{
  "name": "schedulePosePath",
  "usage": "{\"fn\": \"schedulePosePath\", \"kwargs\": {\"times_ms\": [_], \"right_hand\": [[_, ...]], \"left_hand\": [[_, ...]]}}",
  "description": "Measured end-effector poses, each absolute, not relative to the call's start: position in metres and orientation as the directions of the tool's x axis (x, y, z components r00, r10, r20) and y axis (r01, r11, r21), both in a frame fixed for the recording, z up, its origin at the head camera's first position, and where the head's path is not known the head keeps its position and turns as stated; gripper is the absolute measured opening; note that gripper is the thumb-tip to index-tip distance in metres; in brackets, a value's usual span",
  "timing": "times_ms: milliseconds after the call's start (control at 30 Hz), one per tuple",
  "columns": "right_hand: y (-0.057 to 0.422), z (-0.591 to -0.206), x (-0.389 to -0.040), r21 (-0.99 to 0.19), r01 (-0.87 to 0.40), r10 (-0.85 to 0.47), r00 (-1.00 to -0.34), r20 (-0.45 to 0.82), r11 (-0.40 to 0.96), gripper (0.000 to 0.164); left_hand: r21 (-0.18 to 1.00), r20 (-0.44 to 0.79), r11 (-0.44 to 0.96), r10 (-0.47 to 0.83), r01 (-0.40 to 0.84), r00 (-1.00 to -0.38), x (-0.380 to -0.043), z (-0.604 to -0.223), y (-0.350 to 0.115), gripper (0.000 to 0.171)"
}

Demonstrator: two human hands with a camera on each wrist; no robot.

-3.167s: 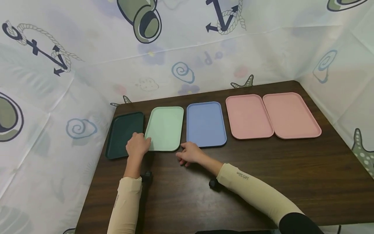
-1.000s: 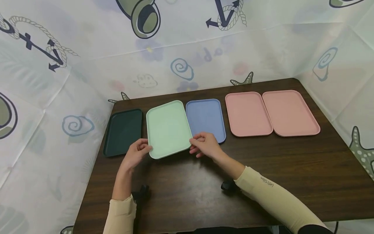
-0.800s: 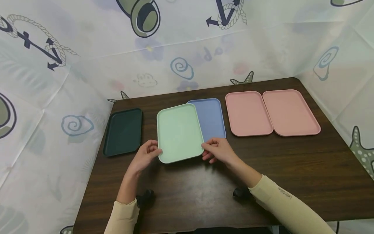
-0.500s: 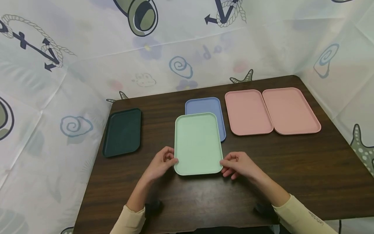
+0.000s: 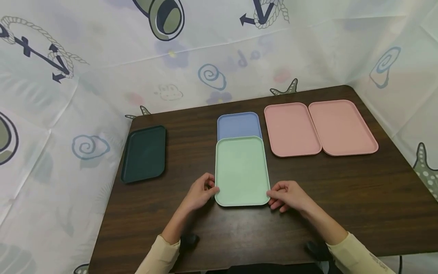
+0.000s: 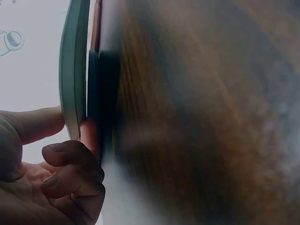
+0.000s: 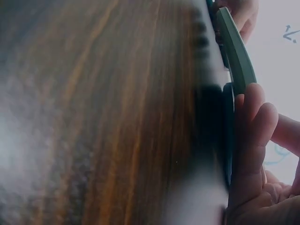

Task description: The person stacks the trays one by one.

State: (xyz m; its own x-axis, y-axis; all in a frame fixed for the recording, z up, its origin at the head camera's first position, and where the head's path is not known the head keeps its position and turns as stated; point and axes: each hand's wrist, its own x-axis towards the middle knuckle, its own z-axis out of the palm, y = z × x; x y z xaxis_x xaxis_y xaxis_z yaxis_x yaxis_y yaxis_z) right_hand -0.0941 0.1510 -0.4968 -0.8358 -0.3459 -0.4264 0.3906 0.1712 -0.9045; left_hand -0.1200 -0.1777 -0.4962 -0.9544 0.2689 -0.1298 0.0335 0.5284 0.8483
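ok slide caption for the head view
Both hands hold a pale green tray that partly hides a blue tray beside two pink trays.

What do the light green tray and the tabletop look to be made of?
Light green tray: probably molded plastic, matte, given its even color and smooth rounded corners. Tabletop: dark brown wood or wood-look laminate, low sheen; streaky grain and soft glare leave that open.

White printed curtain (image 5: 113, 38) behind brown table (image 5: 352, 198)

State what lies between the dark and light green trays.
The head view shows bare tabletop and, nearer the person, the left hand pinching the light green tray.
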Motion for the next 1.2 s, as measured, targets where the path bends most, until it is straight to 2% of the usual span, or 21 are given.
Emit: {"fn": "schedulePosePath", "kwargs": {"times_ms": [333, 767, 1200], "right_hand": [[0.149, -0.501, -0.105, -0.903, 0.391, -0.303, -0.851, -0.429, 0.179, 0.028], [0.150, -0.502, -0.120, -0.912, 0.367, -0.270, -0.873, -0.406, 0.185, 0.030], [0.146, -0.501, -0.134, -0.932, 0.315, -0.222, -0.910, -0.351, 0.180, 0.029]], "left_hand": [[0.765, -0.071, 0.638, 0.212, 0.083, -0.975, -0.130, -0.498, -0.172, 0.019], [0.670, -0.032, 0.739, 0.130, 0.075, -0.991, -0.149, -0.498, -0.159, 0.026], [0.574, 0.053, 0.811, 0.103, 0.115, -0.993, -0.165, -0.494, -0.154, 0.031]]}}
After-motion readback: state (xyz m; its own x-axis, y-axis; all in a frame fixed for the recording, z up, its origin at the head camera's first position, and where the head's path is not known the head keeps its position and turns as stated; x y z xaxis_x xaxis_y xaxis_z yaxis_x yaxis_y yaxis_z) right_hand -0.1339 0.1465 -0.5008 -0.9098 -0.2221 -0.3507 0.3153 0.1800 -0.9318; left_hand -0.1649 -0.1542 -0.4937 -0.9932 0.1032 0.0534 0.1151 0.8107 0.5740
